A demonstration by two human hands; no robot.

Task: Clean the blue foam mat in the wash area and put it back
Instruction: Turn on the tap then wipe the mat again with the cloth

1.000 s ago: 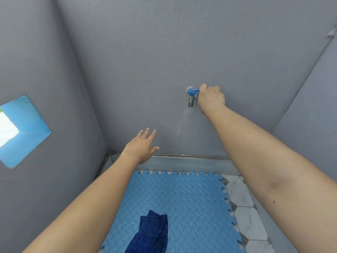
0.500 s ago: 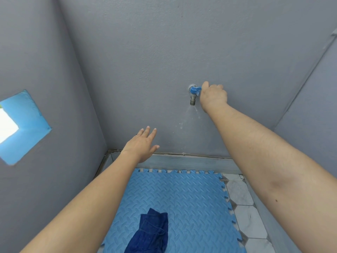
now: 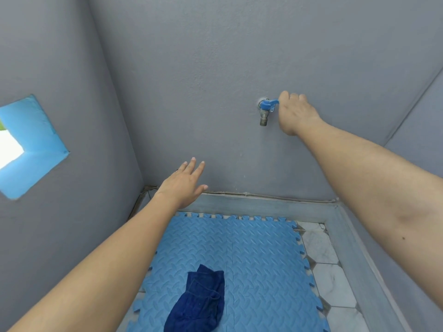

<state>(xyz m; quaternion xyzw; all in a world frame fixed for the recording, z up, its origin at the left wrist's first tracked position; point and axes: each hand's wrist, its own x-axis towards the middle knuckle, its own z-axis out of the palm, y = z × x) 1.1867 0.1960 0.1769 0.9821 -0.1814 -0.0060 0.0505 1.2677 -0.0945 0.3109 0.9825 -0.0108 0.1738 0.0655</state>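
I see my right hand (image 3: 296, 113) at upper right of centre, its grip clenched on the blue handle of the tap (image 3: 266, 110) on the grey wall (image 3: 215, 68); the fingertips hide behind the knuckles. I cannot make out any water at the spout. My left hand (image 3: 184, 185) hovers mid-frame, fingers spread, grasping nothing. The blue foam mat (image 3: 251, 255) lies flat on the tiled floor (image 3: 323, 255) at bottom centre, its near edge cut off by the frame and its left side hidden under my forearm. A dark blue cloth (image 3: 201, 300) lies crumpled on it.
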